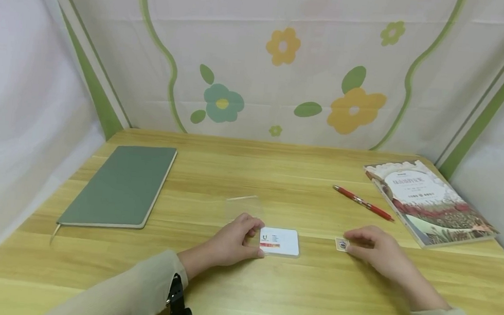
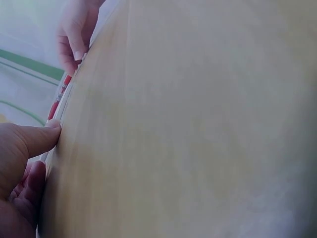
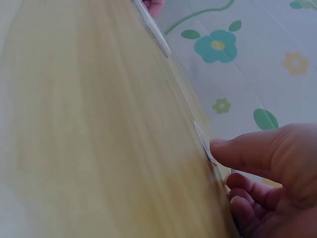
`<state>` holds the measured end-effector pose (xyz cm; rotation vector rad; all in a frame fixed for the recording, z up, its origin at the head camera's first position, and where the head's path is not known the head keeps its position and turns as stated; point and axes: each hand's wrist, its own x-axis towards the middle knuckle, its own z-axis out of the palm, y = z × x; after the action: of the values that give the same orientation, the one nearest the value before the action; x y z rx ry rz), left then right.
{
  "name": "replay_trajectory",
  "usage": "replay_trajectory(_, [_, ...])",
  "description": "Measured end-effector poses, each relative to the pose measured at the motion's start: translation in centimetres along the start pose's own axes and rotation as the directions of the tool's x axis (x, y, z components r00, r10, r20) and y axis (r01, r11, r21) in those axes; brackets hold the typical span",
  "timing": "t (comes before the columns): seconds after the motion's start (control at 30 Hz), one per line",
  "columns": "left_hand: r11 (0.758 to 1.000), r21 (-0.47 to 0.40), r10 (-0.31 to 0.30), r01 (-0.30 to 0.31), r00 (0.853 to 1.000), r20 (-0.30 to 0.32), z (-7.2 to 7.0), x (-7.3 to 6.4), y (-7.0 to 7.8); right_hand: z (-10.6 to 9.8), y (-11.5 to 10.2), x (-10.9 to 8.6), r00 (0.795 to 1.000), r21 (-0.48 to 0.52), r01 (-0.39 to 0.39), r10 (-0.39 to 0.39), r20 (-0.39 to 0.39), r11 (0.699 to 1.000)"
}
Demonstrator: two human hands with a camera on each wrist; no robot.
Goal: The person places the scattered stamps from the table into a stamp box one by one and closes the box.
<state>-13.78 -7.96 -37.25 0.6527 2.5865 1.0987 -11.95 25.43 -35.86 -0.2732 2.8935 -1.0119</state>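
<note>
A white business card with a printed logo and an orange-red strip lies in a shallow clear box on the table. My left hand holds this box at its left end, thumb at the near corner and index finger at the far corner. To the right, a small square paper with a pale border and a dark picture, much like a stamp, is pinched at its right edge by my right hand. In the right wrist view the thumb meets the edge of this paper, which stands slightly tilted.
Behind the left hand lies a clear plastic lid. A green notebook is at the left. A red pen rests beside an illustrated book at the right. Fabric with printed flowers closes off the table's back.
</note>
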Motion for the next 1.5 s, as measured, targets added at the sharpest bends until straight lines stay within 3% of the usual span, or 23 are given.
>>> replay_trajectory(1.5, [1.000,-0.008,0.016,-0.017,1.000,-0.007,0.0,-0.2,0.0,1.0,-0.8,0.2,0.996,0.098,-0.084,0.084,0.003,0.992])
